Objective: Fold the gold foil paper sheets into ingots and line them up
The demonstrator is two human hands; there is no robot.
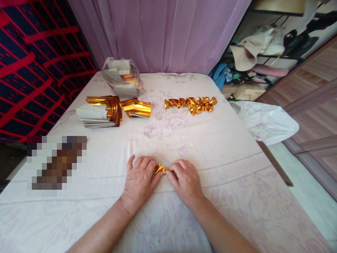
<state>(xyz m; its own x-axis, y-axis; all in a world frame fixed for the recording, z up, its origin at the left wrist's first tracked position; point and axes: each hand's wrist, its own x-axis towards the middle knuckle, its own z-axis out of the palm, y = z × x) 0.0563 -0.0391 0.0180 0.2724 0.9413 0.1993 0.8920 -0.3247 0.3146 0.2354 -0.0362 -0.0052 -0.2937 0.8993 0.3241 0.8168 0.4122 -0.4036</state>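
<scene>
Near the front middle of the table, a sheet of gold foil paper point(160, 169) with a whitish back lies between my two hands, partly folded over. My left hand point(142, 174) pinches its left side, thumb below and fingers above, with the little finger raised. On the other side, my right hand point(185, 179) grips the right edge between thumb and fingertips. The fingers cover much of the sheet. Farther off lies a fanned stack of gold foil paper point(114, 110), next to a loosely curled foil piece point(137, 108). Several folded gold foil pieces point(200, 105) sit in rows at the back right.
A clear plastic bag point(122, 77) of more foil paper stands at the back left. The floral tablecloth point(181, 140) covers the table. At left is a pixelated patch. A purple curtain point(163, 35) hangs behind; a white bag point(271, 121) and a loaded shelf point(263, 52) are at right.
</scene>
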